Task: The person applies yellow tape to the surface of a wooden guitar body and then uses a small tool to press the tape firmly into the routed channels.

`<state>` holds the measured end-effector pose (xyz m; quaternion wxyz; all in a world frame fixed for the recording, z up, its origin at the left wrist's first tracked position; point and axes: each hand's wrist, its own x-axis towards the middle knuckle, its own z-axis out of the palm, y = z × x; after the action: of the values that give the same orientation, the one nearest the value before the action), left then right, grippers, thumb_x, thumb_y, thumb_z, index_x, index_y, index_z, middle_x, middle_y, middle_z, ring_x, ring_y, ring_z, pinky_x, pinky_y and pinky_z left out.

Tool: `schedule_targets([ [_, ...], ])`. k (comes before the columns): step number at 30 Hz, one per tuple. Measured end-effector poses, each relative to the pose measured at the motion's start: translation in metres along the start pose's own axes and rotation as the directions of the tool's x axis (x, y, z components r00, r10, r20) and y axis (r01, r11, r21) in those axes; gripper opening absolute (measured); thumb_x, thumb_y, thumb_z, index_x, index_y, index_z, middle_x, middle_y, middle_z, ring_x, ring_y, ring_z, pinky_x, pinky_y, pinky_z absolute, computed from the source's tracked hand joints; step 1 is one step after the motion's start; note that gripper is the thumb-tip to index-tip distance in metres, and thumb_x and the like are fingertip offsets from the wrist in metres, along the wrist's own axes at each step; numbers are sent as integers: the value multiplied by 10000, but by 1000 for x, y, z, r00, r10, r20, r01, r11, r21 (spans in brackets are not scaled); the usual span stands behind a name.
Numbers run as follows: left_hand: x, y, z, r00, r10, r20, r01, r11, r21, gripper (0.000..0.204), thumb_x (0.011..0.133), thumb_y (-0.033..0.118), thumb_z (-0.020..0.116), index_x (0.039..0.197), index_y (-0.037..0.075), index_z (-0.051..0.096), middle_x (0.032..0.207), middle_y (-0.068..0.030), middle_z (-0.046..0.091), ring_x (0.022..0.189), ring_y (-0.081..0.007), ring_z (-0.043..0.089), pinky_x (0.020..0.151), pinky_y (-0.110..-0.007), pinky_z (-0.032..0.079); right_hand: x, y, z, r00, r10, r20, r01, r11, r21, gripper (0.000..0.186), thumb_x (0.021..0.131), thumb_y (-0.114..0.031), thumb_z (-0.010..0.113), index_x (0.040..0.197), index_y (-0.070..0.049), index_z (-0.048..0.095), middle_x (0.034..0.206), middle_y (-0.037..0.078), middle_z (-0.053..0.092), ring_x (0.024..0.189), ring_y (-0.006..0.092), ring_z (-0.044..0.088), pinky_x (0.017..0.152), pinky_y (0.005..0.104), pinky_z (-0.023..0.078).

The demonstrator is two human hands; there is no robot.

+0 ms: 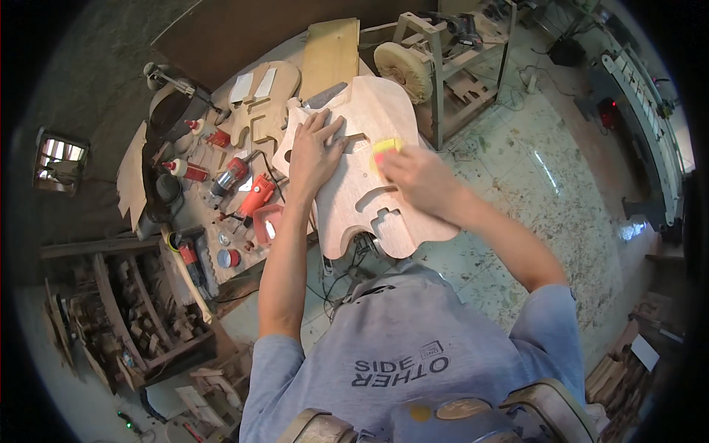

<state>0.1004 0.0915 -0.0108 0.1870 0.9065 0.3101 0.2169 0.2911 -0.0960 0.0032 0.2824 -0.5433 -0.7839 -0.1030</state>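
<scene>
An unfinished wooden guitar body [391, 111] with routed cavities lies on the workbench, its lower end jutting past the bench edge toward me. My left hand [316, 151] lies flat on its upper left part, fingers spread, pressing it down. My right hand [415, 176] is closed on a small yellow and pink sanding block [385, 149] that rests on the wood near the middle cavity.
A second guitar body blank [262, 111] and a plank [330, 55] lie further back on the bench. Red power tools [255, 196], glue bottles [185, 170] and a tape measure [229, 258] crowd the left side. A buffing wheel [402, 70] stands behind. Wood scraps fill a crate [140, 317].
</scene>
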Motion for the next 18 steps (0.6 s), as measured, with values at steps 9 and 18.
schedule_targets([
  [9, 4, 4, -3, 1000, 5, -1, -5, 1000, 6, 480, 945, 261, 761, 1401, 113, 739, 1590, -160, 580, 1492, -379, 491, 1281, -489, 337, 39, 42, -18, 971, 224, 86, -235, 960, 150, 111, 862, -120, 706, 929, -54, 765, 854, 137, 742, 840, 347, 709, 761, 456, 573],
  [18, 3, 7, -2, 999, -3, -50, 2, 1000, -16, 527, 887, 216, 770, 1389, 64, 721, 1524, -192, 615, 1437, -392, 522, 1251, -489, 367, -24, 5, -67, 877, 471, 89, -446, 735, 510, 82, 924, -81, 738, 970, -25, 775, 939, 127, 786, 850, 243, 737, 795, 396, 594],
])
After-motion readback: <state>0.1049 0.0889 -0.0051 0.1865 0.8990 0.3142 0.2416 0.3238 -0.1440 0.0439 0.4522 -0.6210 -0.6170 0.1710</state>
